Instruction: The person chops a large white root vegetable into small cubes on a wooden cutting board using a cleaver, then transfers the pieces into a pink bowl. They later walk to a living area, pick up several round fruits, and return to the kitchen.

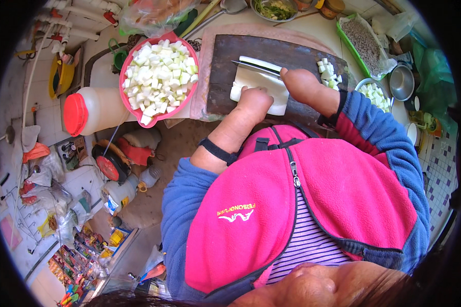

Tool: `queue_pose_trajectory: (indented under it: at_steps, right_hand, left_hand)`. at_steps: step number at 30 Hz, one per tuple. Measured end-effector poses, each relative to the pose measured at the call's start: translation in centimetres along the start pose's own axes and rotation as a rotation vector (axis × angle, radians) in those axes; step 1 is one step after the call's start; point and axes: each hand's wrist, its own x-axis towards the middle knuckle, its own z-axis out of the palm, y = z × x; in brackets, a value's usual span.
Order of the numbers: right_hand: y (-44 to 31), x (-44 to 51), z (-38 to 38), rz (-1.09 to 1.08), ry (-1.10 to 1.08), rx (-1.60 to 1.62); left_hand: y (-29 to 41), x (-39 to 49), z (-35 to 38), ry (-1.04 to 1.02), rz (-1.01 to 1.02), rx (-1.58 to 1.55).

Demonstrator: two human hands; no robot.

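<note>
My right hand point(301, 82) grips the handle of a kitchen knife point(256, 68), its blade seen nearly edge-on. Along the far side of the blade lies a cut white strip point(259, 62). On the near side is a slab of pale vegetable point(278, 101), which my left hand point(255, 100) holds down with bent fingers. A smaller white piece point(235, 91) shows beside that hand. All this rests on a dark cutting board point(224, 76). Diced white-green cubes point(327, 73) sit at the board's right end.
Left of the board, a pink basin point(192, 94) is heaped with cubes, beside a red-lidded plastic jar point(77, 113). On the right are a bowl of cubes point(374, 96), a metal bowl point(402, 82) and a green tray point(349, 48). A ladle point(233, 5) lies at the back.
</note>
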Motion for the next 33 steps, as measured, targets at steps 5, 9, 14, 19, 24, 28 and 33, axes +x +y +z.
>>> queue_pose_trajectory:
  at_steps: [5, 9, 14, 19, 24, 28, 33]
  right_hand:
    - [-1.5, 1.7, 0.1, 0.023, -0.043, -0.003]
    - [0.4, 0.7, 0.3, 0.007, -0.125, -0.044]
    - [1.7, 0.0, 3.3, -0.002, -0.071, -0.082]
    - [2.2, 0.2, 3.0, 0.042, 0.019, 0.038]
    - [0.9, -1.6, 0.1, 0.011, -0.030, 0.000]
    - [-0.5, -1.6, 0.0, 0.010, -0.044, -0.022]
    - [-1.9, 1.1, 1.2, 0.017, -0.013, -0.027]
  left_hand:
    - [0.3, 0.1, -0.5, -0.058, -0.002, 0.004]
    - [0.6, -0.1, -0.7, -0.082, -0.028, -0.009]
    - [0.7, -0.6, -0.1, -0.047, -0.020, -0.003]
    - [0.6, -0.8, 0.3, -0.019, 0.010, 0.060]
    - [0.6, -0.8, 0.3, -0.008, -0.011, -0.005]
    - [0.5, -0.8, 0.6, 0.018, 0.001, 0.006]
    - [0.5, -0.9, 0.4, 0.022, -0.010, 0.025]
